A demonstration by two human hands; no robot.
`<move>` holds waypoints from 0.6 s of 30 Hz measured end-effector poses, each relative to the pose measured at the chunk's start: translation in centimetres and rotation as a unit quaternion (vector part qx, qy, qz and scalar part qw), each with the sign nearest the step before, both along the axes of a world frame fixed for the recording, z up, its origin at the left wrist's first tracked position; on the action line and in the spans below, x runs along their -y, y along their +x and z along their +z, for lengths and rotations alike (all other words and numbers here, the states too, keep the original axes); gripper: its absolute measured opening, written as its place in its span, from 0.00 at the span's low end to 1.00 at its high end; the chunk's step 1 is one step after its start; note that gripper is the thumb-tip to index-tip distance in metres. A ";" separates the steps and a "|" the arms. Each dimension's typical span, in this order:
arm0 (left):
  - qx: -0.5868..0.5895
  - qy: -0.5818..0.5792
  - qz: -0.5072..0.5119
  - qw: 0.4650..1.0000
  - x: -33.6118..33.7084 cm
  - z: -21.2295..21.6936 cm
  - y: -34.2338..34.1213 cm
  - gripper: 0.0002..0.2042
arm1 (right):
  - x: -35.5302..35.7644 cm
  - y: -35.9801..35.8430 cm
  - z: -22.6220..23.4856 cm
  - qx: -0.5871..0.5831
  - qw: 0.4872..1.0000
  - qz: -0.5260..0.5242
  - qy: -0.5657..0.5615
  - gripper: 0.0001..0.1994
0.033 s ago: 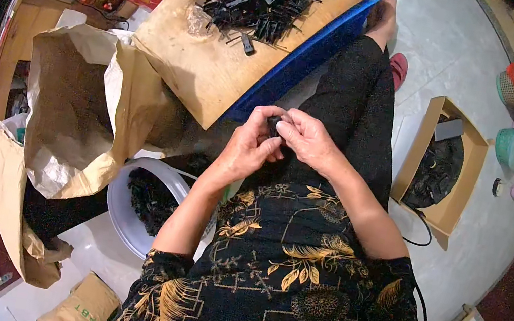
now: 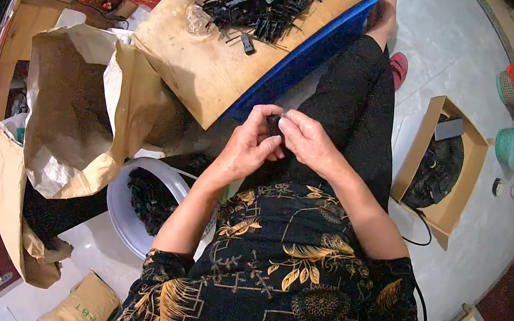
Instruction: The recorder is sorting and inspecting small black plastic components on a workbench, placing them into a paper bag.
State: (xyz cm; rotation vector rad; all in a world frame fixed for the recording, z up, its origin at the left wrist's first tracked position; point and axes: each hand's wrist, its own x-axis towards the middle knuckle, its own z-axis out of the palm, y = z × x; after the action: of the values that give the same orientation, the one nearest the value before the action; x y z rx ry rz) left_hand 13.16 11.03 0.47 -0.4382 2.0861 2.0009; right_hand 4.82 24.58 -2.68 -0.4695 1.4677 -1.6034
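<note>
Resting on a blue crate (image 2: 301, 59), plywood board (image 2: 217, 72) over tiled floor (image 2: 452, 50).

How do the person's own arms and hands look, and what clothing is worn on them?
Both forearms are bare. The left hand and right hand wear no gloves; I see no rings, watch or bracelets. Short sleeves end near the elbows, part of a black garment with a golden leaf and flower pattern.

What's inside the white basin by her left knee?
The white basin holds a heap of small black plastic parts. Its right side is covered by the left forearm and its upper edge by the brown paper sack, so how full it is cannot be told.
</note>
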 end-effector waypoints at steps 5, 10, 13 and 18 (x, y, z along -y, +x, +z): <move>-0.016 0.017 0.023 0.999 0.7 -0.5 -0.2 0.15 | 0.0 0.5 0.3 -0.001 1.000 0.019 0.003 0.12; 0.001 0.011 0.018 1.000 0.9 -1.1 -0.4 0.12 | 0.6 0.5 -1.5 -0.034 0.999 0.027 -0.006 0.11; -0.004 0.007 0.025 1.000 1.1 -1.6 -0.4 0.11 | 0.9 0.5 -1.7 -0.039 0.999 0.022 -0.012 0.09; 0.009 -0.050 0.028 0.998 1.3 -1.4 -0.6 0.10 | 1.5 0.4 -2.1 -0.089 0.995 0.026 0.025 0.08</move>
State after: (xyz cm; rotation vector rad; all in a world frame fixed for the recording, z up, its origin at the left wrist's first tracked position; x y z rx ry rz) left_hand 12.59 9.71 -0.98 -0.5347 2.1928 1.9213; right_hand 5.19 23.11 -4.83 -0.6310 1.6114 -1.5102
